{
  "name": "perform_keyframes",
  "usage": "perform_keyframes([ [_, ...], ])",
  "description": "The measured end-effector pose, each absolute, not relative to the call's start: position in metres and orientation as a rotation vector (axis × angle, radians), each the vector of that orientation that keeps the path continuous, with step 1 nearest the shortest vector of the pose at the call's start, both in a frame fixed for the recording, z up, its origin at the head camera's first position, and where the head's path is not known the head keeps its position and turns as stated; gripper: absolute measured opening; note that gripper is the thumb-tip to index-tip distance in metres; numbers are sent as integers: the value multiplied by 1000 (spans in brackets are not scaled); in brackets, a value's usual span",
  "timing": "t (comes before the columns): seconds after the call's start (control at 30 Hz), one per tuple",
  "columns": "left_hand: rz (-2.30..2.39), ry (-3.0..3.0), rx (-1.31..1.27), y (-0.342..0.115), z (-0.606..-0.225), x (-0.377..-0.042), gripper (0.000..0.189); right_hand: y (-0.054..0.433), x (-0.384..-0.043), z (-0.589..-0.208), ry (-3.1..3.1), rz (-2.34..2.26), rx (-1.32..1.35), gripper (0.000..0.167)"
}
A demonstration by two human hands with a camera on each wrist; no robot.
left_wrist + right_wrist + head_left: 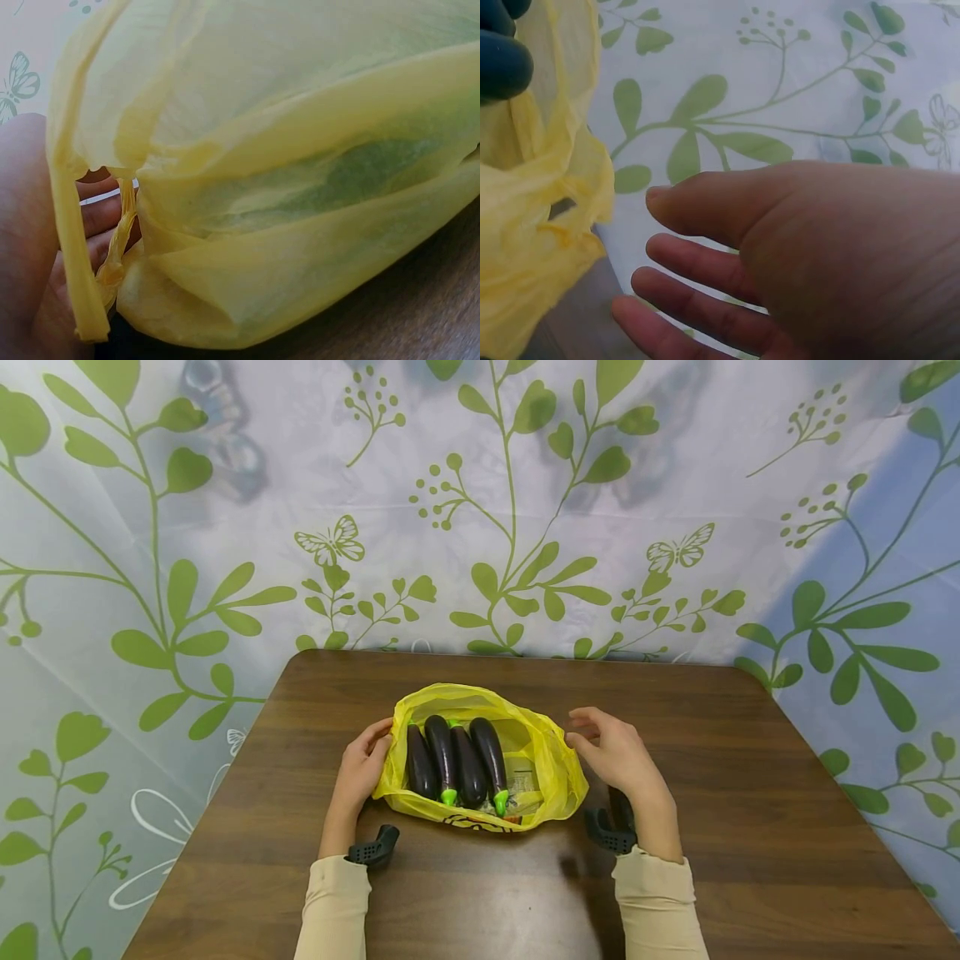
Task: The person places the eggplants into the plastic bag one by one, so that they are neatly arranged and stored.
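In the head view, a yellow plastic bag [562, 777] lies with its mouth spread wide. Several dark purple eggplants [439, 752] with green stems lie side by side inside it. My left hand [364, 762] touches the bag's left edge. Through the left wrist view, its relaxed fingers [101, 215] show behind a loop of the bag's handle [75, 262]; the bag hides part of them. My right hand [617, 752] hovers just off the bag's right edge, its fingers [697, 307] loosely bent, apart and holding nothing.
The bag rests on a brown wooden table [480, 893]. Behind the table's far edge hangs a pale cloth [405, 485] printed with green leaves and butterflies. Dark camera mounts [375, 847] sit at both wrists, close to the bag's front side.
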State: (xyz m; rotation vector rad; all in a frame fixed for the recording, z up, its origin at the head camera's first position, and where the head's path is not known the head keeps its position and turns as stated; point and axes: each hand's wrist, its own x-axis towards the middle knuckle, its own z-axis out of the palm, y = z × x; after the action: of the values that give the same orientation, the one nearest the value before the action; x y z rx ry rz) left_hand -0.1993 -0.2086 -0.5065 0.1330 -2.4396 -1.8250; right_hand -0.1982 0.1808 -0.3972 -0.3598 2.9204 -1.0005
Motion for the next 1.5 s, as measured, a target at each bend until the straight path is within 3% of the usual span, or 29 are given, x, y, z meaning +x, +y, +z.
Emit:
perform_keyframes([
  [1.5, -1860, -2418, 137, -209, -507, -200, 40, 223, -196, -404, 2800, -718, -32, 53],
])
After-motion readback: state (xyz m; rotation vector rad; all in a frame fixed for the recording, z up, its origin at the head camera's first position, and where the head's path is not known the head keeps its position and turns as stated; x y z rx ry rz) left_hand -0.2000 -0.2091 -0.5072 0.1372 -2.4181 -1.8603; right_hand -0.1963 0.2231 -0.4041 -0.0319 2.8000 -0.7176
